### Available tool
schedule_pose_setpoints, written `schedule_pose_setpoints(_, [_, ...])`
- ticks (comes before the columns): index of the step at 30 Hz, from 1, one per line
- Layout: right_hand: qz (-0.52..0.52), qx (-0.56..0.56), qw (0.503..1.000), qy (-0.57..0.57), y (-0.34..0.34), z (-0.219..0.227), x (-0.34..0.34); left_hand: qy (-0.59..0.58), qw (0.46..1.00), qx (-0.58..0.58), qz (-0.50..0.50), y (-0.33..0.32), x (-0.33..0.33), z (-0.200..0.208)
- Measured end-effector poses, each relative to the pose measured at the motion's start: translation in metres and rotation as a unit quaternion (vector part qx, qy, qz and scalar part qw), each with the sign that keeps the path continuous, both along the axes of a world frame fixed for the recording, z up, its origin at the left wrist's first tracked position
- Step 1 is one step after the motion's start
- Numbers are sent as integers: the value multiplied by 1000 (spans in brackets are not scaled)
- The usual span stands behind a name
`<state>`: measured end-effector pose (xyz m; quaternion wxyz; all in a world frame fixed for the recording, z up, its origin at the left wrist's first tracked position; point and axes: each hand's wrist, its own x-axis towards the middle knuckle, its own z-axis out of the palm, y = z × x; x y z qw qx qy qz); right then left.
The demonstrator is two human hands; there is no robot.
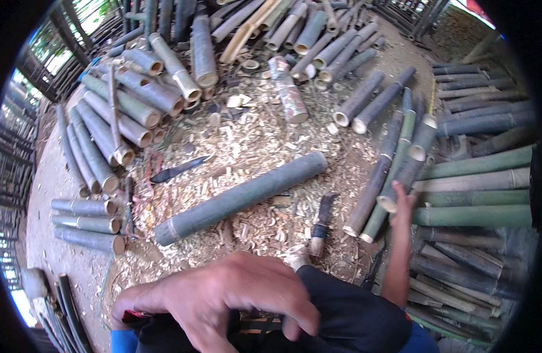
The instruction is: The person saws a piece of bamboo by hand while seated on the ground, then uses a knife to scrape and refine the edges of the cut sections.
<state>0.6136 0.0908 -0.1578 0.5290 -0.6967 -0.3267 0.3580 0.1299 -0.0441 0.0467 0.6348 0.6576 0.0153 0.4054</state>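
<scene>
My right hand [402, 206], at three o'clock, reaches fingers-out to touch a bamboo pole's [407, 170] cut end. My left hand [224, 297], at six, rests loosely curled, empty.

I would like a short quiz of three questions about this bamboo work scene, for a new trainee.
1. True or false: the right hand reaches to the end of a bamboo pole in the pile at the right.
2. What lies alone across the wood chips in the middle?
A. a rope
B. a long grey-green bamboo section
C. a bucket
3. Fill in: the left hand rests near the person's dark-clothed ____, holding no bamboo.

Key: 1 true; 2 B; 3 knee. Extra note: a knife lies on the chips between the section and the right hand, and a dark blade lies further left.
</scene>
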Motion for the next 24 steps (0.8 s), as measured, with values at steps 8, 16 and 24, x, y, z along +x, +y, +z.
schedule_pose_setpoints(8, [-65, -77, 957, -272, 75, -27, 113, -112, 987, 6, 116, -17, 20, 19])
schedule_pose_setpoints(16, [56, -162, 759, -628, 66, -14, -41, 477, 784, 56, 395, 14, -30, -140])
schedule_pose_setpoints(24, [344, -24, 823, -452, 208, -79, -208, 646, 617, 18, 449, -22, -42, -251])
